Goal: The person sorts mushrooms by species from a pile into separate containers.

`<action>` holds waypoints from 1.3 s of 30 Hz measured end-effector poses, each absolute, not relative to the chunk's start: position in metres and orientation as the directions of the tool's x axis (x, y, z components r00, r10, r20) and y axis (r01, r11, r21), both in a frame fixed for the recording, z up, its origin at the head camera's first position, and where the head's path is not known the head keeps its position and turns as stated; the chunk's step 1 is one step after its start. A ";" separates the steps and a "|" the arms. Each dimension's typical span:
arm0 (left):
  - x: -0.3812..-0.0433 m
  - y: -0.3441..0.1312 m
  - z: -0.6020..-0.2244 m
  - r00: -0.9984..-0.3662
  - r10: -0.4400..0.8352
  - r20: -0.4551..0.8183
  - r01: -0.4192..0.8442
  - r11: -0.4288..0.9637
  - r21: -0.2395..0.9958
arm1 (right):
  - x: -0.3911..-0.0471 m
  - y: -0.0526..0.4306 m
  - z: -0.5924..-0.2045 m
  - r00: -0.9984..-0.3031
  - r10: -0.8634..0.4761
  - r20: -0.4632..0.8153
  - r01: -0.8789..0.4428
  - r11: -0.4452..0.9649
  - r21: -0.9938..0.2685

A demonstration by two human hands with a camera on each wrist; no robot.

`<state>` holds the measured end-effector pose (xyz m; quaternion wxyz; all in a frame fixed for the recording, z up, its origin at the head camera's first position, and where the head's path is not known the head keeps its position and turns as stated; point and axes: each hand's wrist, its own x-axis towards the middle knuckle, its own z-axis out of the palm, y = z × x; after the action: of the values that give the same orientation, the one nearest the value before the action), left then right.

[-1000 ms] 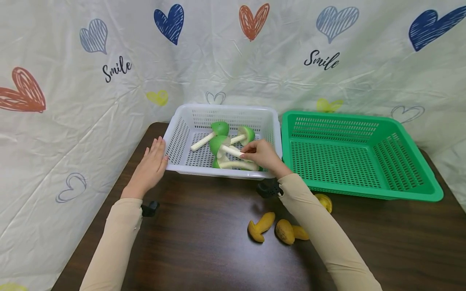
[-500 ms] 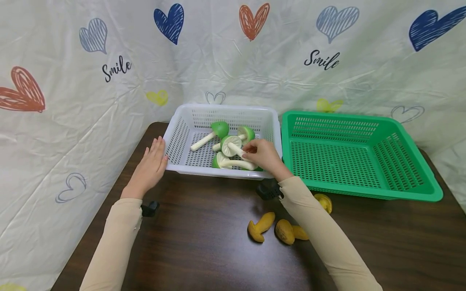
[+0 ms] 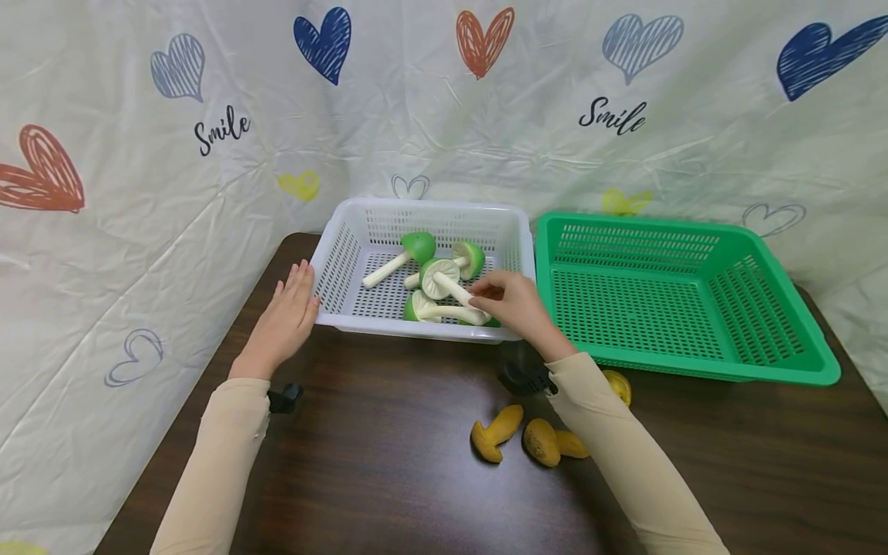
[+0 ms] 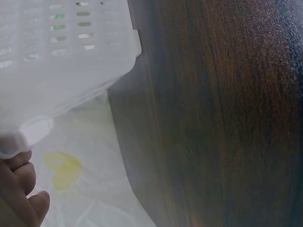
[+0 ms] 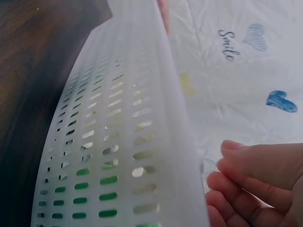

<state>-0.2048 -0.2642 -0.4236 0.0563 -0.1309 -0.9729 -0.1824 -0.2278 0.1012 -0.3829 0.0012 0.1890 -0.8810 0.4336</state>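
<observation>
In the head view, several toy mushrooms with green caps and white stems lie in the white basket [image 3: 416, 329]. One mushroom [image 3: 440, 279] rests on the others, gills up, its stem slanting toward my right hand [image 3: 516, 304]. That hand hovers over the basket's front right part, fingers loosely bent right by the stem's end. The right wrist view shows the thumb [image 5: 255, 158] and fingertips with nothing between them, beside the basket wall [image 5: 109, 123]. My left hand [image 3: 280, 320] lies with straight fingers against the basket's left rim; its fingers [image 4: 23, 177] show beside the rim.
An unfilled green basket [image 3: 694, 366] stands to the right of the white one. On the dark table [image 3: 388, 462] lie a yellow-brown mushroom [image 3: 496, 433], another such mushroom [image 3: 543, 443], and a yellow piece [image 3: 619, 385] partly behind the right sleeve. A printed cloth [image 3: 444, 116] hangs behind.
The top mushroom has turned from cap toward the left to gills up and come down onto the others. My right hand has let go of its stem and drawn back slightly right. Left hand unchanged.
</observation>
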 end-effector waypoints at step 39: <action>-0.210 -0.272 -0.420 -0.936 0.332 0.120 0.353 0.890 0.290 | -0.138 0.296 -0.377 -0.946 -0.011 0.325 -0.238 0.704 -0.669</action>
<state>-0.2097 -0.2721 -0.4202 0.0338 -0.1763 -0.9714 -0.1554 -0.1382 0.2956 -0.3773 0.1499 0.0682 -0.9108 0.3785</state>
